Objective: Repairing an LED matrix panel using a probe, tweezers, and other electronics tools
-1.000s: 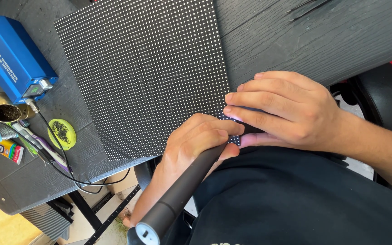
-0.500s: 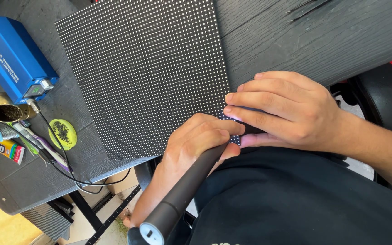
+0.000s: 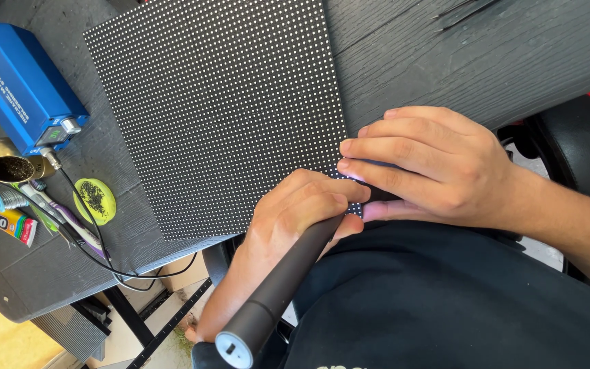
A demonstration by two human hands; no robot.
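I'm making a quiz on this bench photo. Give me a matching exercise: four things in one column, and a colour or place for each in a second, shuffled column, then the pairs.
Things:
1. box
2. panel
3. round pad
4. tool handle

Descriptions:
A. black, held in a hand
B. blue, at the table's left edge
C. yellow-green, beside the cables
D. dark with a grid of white dots

Pairs: 1-B, 2-D, 3-C, 4-A
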